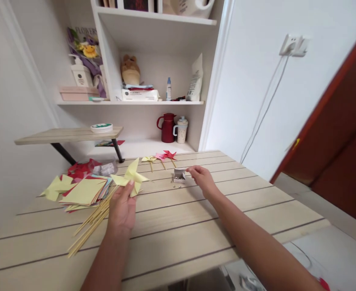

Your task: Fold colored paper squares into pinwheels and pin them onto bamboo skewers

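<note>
My left hand (123, 208) grips a pale yellow paper pinwheel (133, 176), the thumb pressed on its lower part. Just beyond the table's middle, my right hand (202, 180) is at the right side of a small open box (179, 176) holding tiny metal pieces. Its thumb and forefinger are pinched together, and whatever may be between them is too small to make out. A few tiny pieces lie on the table in front of the box. Bundled wooden sticks (94, 220) lie beside my left hand, partly hidden by it.
A stack of coloured paper squares (85, 192) lies at the left, with a folded yellow paper shape (56, 188) and red paper pieces (82, 169) around it. Behind the box are yellow (149, 159), pink (160, 157) and red (169, 154) pinwheels on sticks. A raised stand (71, 135) is at back left.
</note>
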`<state>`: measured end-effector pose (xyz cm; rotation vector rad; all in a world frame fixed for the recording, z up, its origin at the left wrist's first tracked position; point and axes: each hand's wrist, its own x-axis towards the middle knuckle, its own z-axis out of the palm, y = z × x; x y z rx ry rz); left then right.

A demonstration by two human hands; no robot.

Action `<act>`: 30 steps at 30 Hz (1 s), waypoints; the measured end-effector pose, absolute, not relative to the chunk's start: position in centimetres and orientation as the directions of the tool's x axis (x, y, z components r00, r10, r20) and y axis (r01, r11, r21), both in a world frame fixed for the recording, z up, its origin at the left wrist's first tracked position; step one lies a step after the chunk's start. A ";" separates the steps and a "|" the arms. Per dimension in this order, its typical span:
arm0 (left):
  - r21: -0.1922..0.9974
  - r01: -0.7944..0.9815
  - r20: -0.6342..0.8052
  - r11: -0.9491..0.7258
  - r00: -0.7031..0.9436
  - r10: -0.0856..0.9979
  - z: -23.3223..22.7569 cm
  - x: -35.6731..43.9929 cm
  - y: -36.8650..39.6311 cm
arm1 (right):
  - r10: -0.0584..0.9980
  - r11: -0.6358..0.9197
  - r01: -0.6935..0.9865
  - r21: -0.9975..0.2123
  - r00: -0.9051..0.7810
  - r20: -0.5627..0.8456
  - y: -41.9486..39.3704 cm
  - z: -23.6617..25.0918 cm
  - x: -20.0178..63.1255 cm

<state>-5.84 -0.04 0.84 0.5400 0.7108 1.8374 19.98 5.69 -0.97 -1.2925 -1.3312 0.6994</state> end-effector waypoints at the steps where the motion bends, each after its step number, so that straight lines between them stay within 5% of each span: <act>1: 0.684 -0.676 0.025 -0.273 -0.353 0.935 0.9 -5.8 0.1 | 0.943 0.218 0.315 -0.924 0.174 0.282 6.0 -1.3 20.0; 18: 0.728 -0.671 -0.097 -0.139 -0.302 0.948 -0.4 -4.8 0.5 | 0.980 0.114 0.685 -0.719 0.039 0.193 6.3 -3.6 19.0; 25: 0.734 -0.670 -0.125 -0.110 -0.292 0.948 -0.5 -4.9 0.4 | 0.984 0.140 0.657 -0.741 -0.009 0.177 6.6 -3.9 18.8; 30: 0.739 -0.666 -0.107 -0.103 -0.268 0.958 -0.5 -4.8 0.3 | 0.939 0.271 0.501 -0.822 -0.324 0.113 5.4 -3.0 18.8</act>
